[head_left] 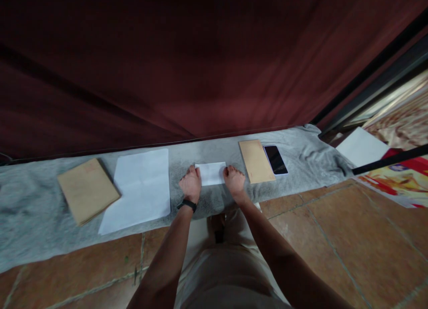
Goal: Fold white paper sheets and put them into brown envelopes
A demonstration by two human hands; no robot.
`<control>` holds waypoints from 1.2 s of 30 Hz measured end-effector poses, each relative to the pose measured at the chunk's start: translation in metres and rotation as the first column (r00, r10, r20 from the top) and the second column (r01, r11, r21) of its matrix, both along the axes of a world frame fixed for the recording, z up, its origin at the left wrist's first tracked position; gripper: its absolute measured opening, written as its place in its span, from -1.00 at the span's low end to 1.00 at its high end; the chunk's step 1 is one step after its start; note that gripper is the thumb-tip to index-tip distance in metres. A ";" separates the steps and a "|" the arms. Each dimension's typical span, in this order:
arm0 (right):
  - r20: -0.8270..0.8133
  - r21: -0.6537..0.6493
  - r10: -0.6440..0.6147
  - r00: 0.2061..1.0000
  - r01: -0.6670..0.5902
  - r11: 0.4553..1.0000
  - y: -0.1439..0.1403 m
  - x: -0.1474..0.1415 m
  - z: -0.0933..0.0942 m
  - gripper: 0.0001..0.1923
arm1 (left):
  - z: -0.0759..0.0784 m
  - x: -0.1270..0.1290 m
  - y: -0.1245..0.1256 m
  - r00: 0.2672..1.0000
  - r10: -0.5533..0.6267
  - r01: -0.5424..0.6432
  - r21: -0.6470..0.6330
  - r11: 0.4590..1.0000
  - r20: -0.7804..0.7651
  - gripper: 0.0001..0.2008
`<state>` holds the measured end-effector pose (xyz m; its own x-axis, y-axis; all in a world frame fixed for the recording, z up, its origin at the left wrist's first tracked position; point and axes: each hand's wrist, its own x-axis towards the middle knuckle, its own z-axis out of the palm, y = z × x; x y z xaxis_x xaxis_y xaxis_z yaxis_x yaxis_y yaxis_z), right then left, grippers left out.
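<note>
A small folded sheet of white paper [211, 174] is held level between my two hands over the grey cloth. My left hand [191, 184], with a dark watch at the wrist, is closed on its left edge. Its right edge is pinched by my right hand [234, 180], fingers curled in. Just right of that hand lies a single brown envelope [257, 162]. To the left, larger white sheets [142, 188] lie flat, and beyond them is a stack of brown envelopes [87, 191] overlapping their edge.
The long narrow surface is covered with a grey cloth [301, 157]. A phone [276, 160] lies beside the single envelope. Behind hangs a dark red curtain [214, 77]. Dark metal bars [384, 166] and a colourful printed sheet [401, 179] are at the right, above a tiled floor [334, 237].
</note>
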<state>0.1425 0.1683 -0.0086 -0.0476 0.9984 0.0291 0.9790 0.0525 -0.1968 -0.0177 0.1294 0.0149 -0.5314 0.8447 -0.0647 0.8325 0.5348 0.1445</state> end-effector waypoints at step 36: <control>-0.010 0.015 0.006 1.000 -0.006 1.000 -0.004 -0.001 0.000 -0.72 | -0.034 0.033 -0.077 0.778 -0.623 0.626 0.183 0.758 -0.081 -0.45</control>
